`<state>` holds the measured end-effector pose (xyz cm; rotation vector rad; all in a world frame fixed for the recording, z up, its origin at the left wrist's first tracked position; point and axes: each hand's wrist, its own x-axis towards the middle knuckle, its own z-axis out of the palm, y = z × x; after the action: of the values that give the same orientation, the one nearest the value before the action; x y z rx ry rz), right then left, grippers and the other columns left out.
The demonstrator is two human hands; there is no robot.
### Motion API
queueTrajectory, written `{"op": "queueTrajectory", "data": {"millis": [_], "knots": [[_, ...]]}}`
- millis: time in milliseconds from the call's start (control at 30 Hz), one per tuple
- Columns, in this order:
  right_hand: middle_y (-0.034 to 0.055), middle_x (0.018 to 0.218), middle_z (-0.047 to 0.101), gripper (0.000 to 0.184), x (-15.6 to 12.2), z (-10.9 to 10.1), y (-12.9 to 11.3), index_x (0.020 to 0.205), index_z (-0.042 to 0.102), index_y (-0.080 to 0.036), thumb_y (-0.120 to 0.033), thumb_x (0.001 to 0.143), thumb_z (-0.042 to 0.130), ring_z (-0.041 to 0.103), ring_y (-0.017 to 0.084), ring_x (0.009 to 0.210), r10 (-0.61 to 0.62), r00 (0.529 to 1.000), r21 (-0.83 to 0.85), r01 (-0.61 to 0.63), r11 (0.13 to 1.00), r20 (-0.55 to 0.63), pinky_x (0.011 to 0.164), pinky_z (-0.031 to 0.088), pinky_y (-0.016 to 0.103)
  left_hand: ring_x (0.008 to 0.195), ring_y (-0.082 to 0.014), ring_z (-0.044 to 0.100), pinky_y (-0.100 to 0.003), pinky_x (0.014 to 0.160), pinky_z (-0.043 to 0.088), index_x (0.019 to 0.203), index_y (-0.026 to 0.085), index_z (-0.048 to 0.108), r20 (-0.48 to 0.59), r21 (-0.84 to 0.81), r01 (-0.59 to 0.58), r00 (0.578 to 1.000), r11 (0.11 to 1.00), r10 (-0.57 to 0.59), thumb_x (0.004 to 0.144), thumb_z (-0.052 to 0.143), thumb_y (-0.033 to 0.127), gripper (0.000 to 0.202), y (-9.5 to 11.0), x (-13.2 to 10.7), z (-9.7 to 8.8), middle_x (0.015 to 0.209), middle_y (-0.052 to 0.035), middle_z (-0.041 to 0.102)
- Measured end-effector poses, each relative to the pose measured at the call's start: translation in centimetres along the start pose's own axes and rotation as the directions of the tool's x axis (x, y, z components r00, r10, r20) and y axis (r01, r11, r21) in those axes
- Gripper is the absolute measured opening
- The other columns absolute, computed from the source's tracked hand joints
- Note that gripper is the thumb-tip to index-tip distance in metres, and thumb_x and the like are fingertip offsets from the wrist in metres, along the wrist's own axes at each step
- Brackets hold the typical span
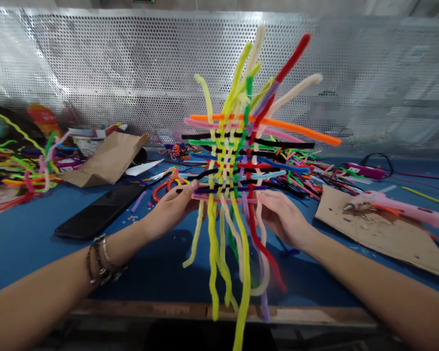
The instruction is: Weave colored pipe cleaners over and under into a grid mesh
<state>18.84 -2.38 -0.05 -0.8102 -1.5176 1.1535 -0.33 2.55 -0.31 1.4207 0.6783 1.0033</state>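
Note:
A woven mat of pipe cleaners (227,158) is held upright in front of me, above the table's front part. Yellow, cream, green, purple and red strands run up and down; orange, pink, black, green and blue ones cross them. Loose ends stick out on all sides, and long ones dangle below. At the lower left corner my left hand (179,202) pinches the mat, thumb in front. My right hand (283,214) grips the lower right corner, its fingers partly hidden behind the strands.
On the blue table (131,278) lie a black phone (100,212), brown paper (104,158) and a heap of pipe cleaners (18,165) at left. To the right, a pink glue gun (398,207) rests on cardboard (388,241). Behind stands a perforated metal panel (131,63).

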Motion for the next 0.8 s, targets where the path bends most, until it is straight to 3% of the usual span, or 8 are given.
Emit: {"op": "queueTrajectory", "data": {"millis": [133, 333, 433, 633, 800], "knots": [[-0.0036, 0.045, 0.048, 0.036, -0.1, -0.1, 0.0, 0.052, 0.047, -0.019, -0.049, 0.070, 0.055, 0.042, 0.008, 0.039, 0.024, 1.000, 0.018, -0.024, 1.000, 0.005, 0.038, 0.032, 0.022, 0.052, -0.0135, 0.056, -0.021, 0.043, 0.039, 0.073, 0.016, 0.059, 0.003, -0.016, 0.002, 1.000, 1.000, -0.002, 0.069, 0.057, 0.054, 0.039, 0.1, 0.0, 0.1, 0.054, -0.0001, 0.057], [-0.0047, 0.044, 0.047, 0.035, -0.2, -0.3, 0.2, 0.052, 0.048, -0.019, -0.047, 0.071, 0.057, 0.038, 0.006, 0.039, -0.015, 0.999, -0.023, 0.015, 1.000, -0.034, 0.038, 0.029, 0.021, 0.035, -0.0091, 0.048, -0.020, 0.037, 0.038, 0.080, 0.014, 0.062, 0.014, -0.098, 0.074, 0.997, 0.992, -0.073, 0.071, 0.056, 0.050, 0.038, 0.0, 0.2, 0.1, 0.051, 0.0004, 0.059], [-0.0050, 0.043, 0.045, 0.041, -0.1, -0.5, 0.3, 0.050, 0.047, -0.018, -0.050, 0.074, 0.054, 0.036, 0.005, 0.038, -0.039, 0.998, -0.102, 0.033, 0.994, -0.057, 0.039, 0.027, 0.021, 0.040, -0.0126, 0.053, -0.021, 0.038, 0.039, 0.081, 0.014, 0.062, 0.036, -0.109, 0.062, 0.998, 0.992, -0.058, 0.073, 0.054, 0.049, 0.037, 0.0, 0.3, 0.0, 0.052, -0.0017, 0.060], [-0.0057, 0.037, 0.038, 0.050, 0.2, -0.5, -0.1, 0.043, 0.042, -0.017, -0.057, 0.071, 0.053, 0.029, 0.004, 0.034, 0.000, 0.996, -0.267, -0.024, 0.963, -0.090, 0.036, 0.021, 0.021, 0.071, -0.0234, 0.063, -0.033, 0.066, 0.050, 0.068, 0.015, 0.064, 0.095, -0.053, 0.065, 0.994, 0.996, -0.060, 0.054, 0.066, 0.058, 0.045, -0.6, 0.1, -0.4, 0.070, -0.0071, 0.067], [-0.0065, 0.036, 0.036, 0.050, 0.5, -0.3, -0.1, 0.043, 0.041, -0.017, -0.055, 0.072, 0.053, 0.027, 0.003, 0.034, -0.020, 0.997, -0.217, 0.004, 0.976, -0.072, 0.036, 0.019, 0.020, 0.081, -0.0200, 0.062, -0.030, 0.078, 0.047, 0.070, 0.016, 0.067, 0.058, 0.013, 0.132, 0.989, 0.991, -0.133, 0.055, 0.072, 0.042, 0.030, -0.9, -0.3, -0.2, 0.076, -0.0041, 0.068]]}}
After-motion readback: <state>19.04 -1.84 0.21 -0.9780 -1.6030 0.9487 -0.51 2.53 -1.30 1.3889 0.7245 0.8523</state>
